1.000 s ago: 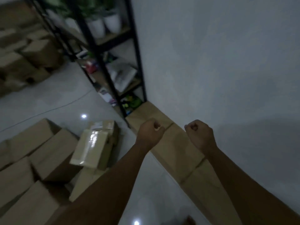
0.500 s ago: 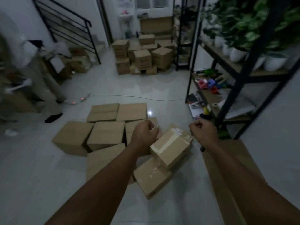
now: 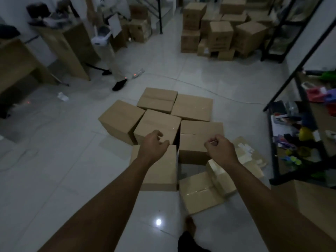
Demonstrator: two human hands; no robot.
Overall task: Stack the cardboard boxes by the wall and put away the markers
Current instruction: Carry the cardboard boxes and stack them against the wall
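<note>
Several plain cardboard boxes lie close together on the white tiled floor in front of me. My left hand (image 3: pixel 153 145) hovers over the gap between the middle box (image 3: pixel 157 122) and the nearest box (image 3: pixel 161 171), its fingers loosely curled, holding nothing. My right hand (image 3: pixel 219 148) hangs over another box (image 3: pixel 200 130) with its fingers curled in, also holding nothing. A tilted box (image 3: pixel 198 193) leans against a taped box (image 3: pixel 249 155) at the right. Boxes set against the wall (image 3: pixel 312 200) show at the lower right. I cannot pick out any markers.
A black metal shelf (image 3: pixel 272 142) with colourful small items stands at the right. More stacked boxes (image 3: pixel 221 33) are at the far side. A person (image 3: pixel 112 57) stands at the back left beside wooden desks (image 3: pixel 69 42). A cable (image 3: pixel 200 86) crosses the floor.
My view has swung from the wall and the row of boxes there to the loose boxes on the floor. Both hands stayed out in front; the left fist has loosened.
</note>
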